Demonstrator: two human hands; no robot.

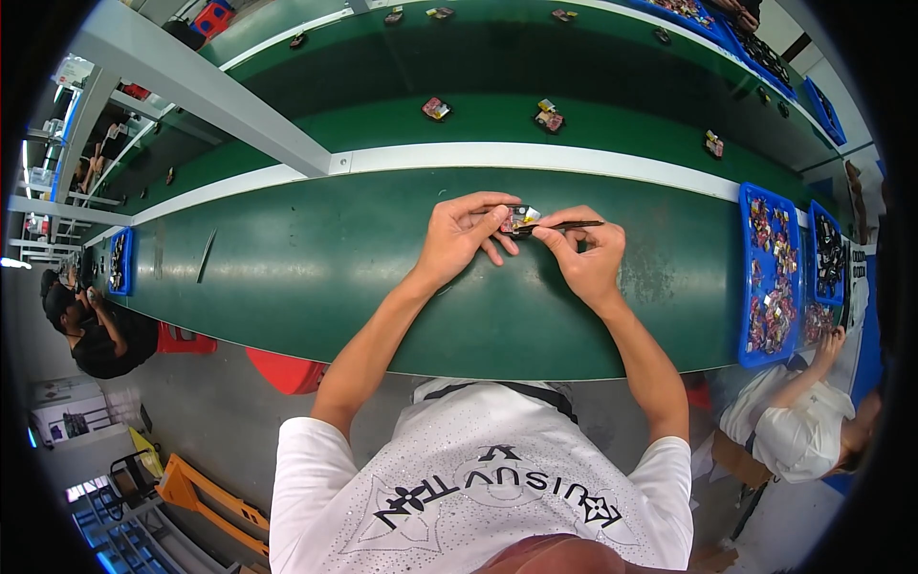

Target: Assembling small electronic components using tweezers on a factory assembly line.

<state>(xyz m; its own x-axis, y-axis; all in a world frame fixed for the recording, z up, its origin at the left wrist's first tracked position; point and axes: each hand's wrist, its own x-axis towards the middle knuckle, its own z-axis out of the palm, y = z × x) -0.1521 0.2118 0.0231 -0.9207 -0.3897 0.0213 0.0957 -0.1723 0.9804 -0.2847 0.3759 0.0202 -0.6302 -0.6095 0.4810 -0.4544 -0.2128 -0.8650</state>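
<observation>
Over the middle of the green work table [382,206], my left hand [457,236] pinches a small electronic assembly [519,217] with black, pinkish and yellow parts. My right hand [587,260] grips a slim dark tool [579,224], which looks like tweezers. The tool's tip meets the near right side of the assembly. Fingers cover part of the assembly, so its finer details are hidden.
At the right stand a blue tray [745,325] of small colourful parts and a smaller blue tray [816,251] of black pieces. Beyond a white rail [459,156], similar assemblies lie on a green belt [631,124]. A thin metal strip [207,255] lies at left. Co-workers sit both sides.
</observation>
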